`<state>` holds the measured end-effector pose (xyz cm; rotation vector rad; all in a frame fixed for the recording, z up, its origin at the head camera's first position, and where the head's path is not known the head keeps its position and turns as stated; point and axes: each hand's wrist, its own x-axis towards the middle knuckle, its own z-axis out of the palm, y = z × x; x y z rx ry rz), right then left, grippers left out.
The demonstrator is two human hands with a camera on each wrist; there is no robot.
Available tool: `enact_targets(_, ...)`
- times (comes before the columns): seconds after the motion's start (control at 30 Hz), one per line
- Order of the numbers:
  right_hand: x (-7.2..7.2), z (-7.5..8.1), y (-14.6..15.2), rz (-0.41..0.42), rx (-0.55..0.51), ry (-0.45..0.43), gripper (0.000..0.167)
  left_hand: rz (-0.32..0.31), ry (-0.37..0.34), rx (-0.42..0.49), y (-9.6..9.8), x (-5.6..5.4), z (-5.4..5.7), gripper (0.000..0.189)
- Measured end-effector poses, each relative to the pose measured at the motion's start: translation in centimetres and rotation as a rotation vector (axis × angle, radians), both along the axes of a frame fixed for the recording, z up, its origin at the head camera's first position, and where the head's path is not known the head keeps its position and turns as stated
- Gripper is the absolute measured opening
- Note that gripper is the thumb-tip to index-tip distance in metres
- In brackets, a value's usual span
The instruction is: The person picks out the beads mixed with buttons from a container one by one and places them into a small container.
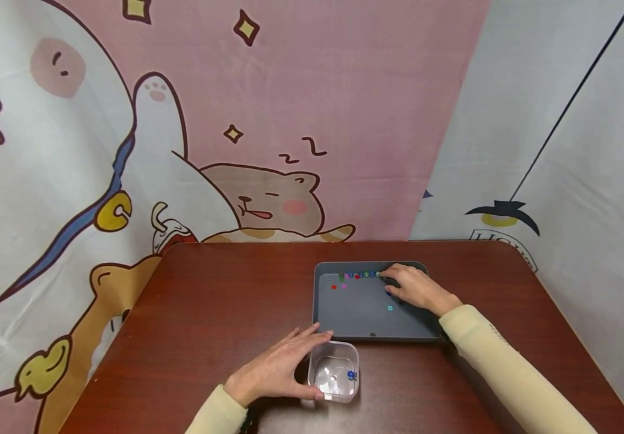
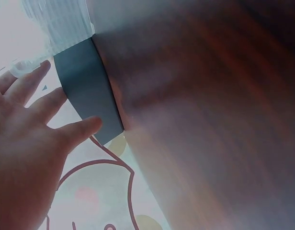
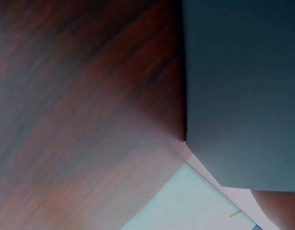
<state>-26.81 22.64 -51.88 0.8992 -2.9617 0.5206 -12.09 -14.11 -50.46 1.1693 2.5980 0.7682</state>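
My left hand [image 1: 279,369] rests beside a clear plastic box [image 1: 356,361], its thumb and fingers spread along the box's left side. In the left wrist view, the fingers [image 2: 66,129] look straight, one near the box's edge. Inside the box lies a small blue piece [image 1: 351,375]. Over the right part of a grey tray [image 1: 344,328], my right hand [image 1: 415,286] reaches with its index fingertip at the end of a row of small coloured pieces [image 1: 357,276]. Its thumb stands apart from the index finger. The right wrist view shows mostly the tray's side [image 3: 243,96].
Loose in the tray lie a red piece [image 1: 334,287], a pink ring [image 1: 344,286], a light blue ring [image 1: 390,308] and a dark piece [image 1: 373,334] by the front wall. Behind the brown table [image 1: 225,295] hangs a printed cloth [image 1: 366,120].
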Motion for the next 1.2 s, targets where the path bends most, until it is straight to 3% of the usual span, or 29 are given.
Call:
enact_targets(0.8,0.3,-0.1,0.0,0.007,0.003,0.064,0.018,0.005,-0.014,0.008,-0.1,0.0,0.0,0.1)
enact_targets(1.2,1.6,2.3,0.3,0.005,-0.049,0.098,0.021,-0.003,0.014,0.004,-0.1,0.1,0.0,0.101)
